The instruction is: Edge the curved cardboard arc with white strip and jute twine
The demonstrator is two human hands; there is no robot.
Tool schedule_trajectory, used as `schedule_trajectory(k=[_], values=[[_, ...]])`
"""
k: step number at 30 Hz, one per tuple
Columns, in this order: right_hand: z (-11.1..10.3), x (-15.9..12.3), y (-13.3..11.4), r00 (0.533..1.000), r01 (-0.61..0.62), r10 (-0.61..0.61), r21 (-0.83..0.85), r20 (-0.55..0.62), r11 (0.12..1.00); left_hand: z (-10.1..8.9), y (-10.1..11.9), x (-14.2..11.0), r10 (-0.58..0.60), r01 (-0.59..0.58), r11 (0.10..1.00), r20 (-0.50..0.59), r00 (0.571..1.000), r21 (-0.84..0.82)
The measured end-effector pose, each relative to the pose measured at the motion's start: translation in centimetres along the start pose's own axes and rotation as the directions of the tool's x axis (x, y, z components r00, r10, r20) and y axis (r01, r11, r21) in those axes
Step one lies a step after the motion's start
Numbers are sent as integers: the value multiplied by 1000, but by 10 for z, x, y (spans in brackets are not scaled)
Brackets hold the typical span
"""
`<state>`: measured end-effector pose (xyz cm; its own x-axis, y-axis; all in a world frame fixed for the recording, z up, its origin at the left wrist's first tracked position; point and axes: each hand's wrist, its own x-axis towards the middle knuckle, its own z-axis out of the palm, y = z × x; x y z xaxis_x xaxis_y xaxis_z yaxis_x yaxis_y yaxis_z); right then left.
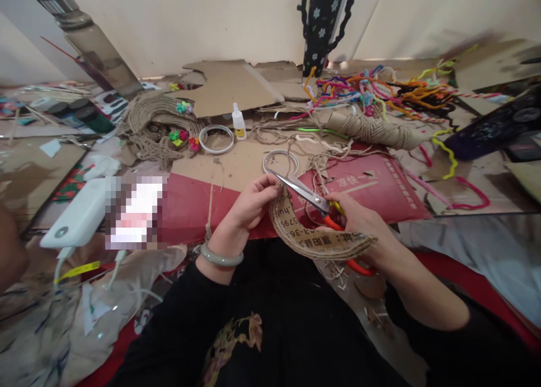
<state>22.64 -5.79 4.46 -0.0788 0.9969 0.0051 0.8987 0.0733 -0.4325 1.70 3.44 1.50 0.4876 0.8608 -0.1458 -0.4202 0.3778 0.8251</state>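
Observation:
My right hand (366, 226) grips a pair of scissors (302, 192) with orange handles, blades pointing up and left. A crescent-shaped piece of cardboard (319, 243) with printed writing hangs below the blades, its outer edge lined with twine. Its right tip lies against my right hand. My left hand (256, 204), with a pale bangle (222, 256) at the wrist, is closed in a pinch at the crescent's upper left tip, close to the scissor points. Whether the left fingers also hold a twine end cannot be made out.
Behind my hands lie tape rolls (216, 139), a glue bottle (239, 122), a twine spool (376, 130) and coloured pipe cleaners (372, 88). Twine-covered pieces (147, 122) with small flowers sit at left. A white power bank (80, 212) stands nearby. A black flowered tumbler (321, 26) stands at the back.

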Motion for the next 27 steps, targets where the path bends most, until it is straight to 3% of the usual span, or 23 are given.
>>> schedule_trajectory(k=[9,15,22,27], values=[[5,-1,1,997,63,-60,58,-49,996,1,2,-1,-8,8,999,6,1000,-46],[9,-1,5,976,162,-152,54,-155,985,2,2,-1,0,-1,999,-21,1000,-53],[4,-8,6,986,109,-113,-43,-122,993,3,4,-1,10,-13,999,-58,998,-52],[6,-11,12,972,167,-184,-115,-150,979,3,4,1,46,-51,997,-104,993,-51]])
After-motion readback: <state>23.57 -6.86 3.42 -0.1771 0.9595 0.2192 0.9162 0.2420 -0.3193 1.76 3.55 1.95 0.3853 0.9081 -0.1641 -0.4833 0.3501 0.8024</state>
